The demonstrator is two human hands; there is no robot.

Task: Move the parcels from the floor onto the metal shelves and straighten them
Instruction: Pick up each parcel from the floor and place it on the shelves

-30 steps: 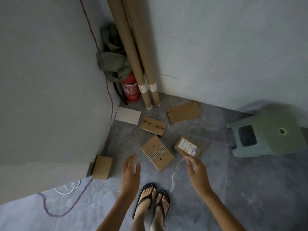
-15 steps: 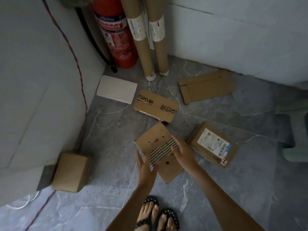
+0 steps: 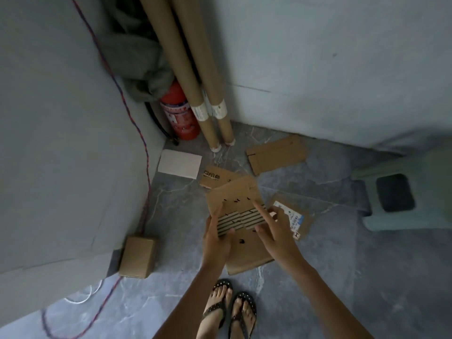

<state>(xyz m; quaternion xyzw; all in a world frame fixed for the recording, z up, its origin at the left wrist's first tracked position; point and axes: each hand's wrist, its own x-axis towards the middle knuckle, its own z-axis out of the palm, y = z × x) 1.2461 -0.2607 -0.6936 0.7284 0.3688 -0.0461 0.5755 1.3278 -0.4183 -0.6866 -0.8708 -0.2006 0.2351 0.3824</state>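
Feet in dotted black sandals (image 3: pixel 228 311) at the bottom of view, grey marble-look floor (image 3: pixel 342 277) underneath.

Both hands are on the striped parcel (image 3: pixel 241 217), just ahead of my toes. My left hand (image 3: pixel 216 237) grips its left edge, thumb on top. My right hand (image 3: pixel 276 236) holds the right edge: index finger laid straight across the stripes, the other fingers curled at the side.

The parcel is a flat brown cardboard mailer with a band of black-and-white stripes across the middle and small black marks scattered over the face. It's tilted and looks raised off the floor, though I can't confirm the gap.

Still on the floor:
- labelled parcel (image 3: pixel 297 217), just right of my right hand, white shipping label up
- small plain box (image 3: pixel 138 256), left, against the wall
- printed parcel (image 3: pixel 214 177), partly covered by the striped one
- white flat piece (image 3: pixel 179 163), beside it
- flat cardboard mailer (image 3: pixel 276 155), near the back wall

Green stool (image 3: pixel 403 199) on the right. In the corner: two cardboard tubes (image 3: pixel 215 128) and a red fire extinguisher (image 3: pixel 181 118).
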